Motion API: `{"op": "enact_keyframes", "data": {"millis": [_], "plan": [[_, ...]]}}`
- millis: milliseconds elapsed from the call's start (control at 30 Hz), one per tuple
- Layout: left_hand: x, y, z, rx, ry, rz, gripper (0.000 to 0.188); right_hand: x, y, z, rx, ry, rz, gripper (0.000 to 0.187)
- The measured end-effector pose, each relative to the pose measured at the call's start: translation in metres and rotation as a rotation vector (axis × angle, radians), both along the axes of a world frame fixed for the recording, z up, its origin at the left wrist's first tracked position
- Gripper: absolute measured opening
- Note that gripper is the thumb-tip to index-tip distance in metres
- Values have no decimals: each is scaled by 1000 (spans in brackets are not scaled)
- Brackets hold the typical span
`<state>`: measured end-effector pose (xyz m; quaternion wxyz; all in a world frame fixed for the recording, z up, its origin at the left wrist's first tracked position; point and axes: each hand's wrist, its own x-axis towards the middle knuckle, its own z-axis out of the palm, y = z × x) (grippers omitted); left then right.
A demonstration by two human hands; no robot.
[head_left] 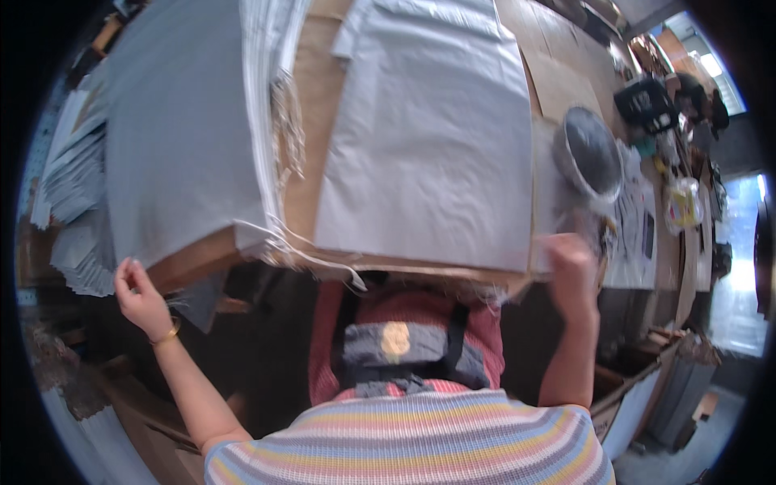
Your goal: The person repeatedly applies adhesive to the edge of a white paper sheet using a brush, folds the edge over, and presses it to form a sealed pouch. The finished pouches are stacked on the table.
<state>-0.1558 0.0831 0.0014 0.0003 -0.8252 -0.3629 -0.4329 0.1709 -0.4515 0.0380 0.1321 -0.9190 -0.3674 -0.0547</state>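
At the near left corner of a stack of grey flat sheets or bags (182, 137), my left hand (141, 301) has its fingers curled together. The fingertips meet the corner, but what is pinched between them is too small to make out. My right hand (570, 263) is smeared by motion beside the near right corner of a pale grey plastic-like sheet or bag (428, 153). Its fingers look bent, and whether they touch the sheet is unclear. White cords (303, 246) trail from the grey stack's near right corner over the table's front edge.
Brown board (315, 105) shows between the two piles. A round grey bowl (594, 153) stands to the right, with a black container (647, 105) and a clear plastic jar (685, 202) beyond. Fanned white stacks (77, 178) lie far left. Cartons (622, 380) stand below, at right.
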Motion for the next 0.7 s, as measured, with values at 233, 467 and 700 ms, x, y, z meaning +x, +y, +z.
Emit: {"op": "enact_keyframes", "data": {"millis": [233, 467, 700], "plan": [[105, -208, -15, -166, 374, -1117, 11, 7, -138, -9, -297, -69, -350, 55], [128, -231, -109, 40, 909, -1114, 15, 8, -126, 8, 422, -184, -340, 23], [105, -239, -48, -624, 381, -1147, 4, -28, -44, -2, 1183, 246, -398, 9]]}}
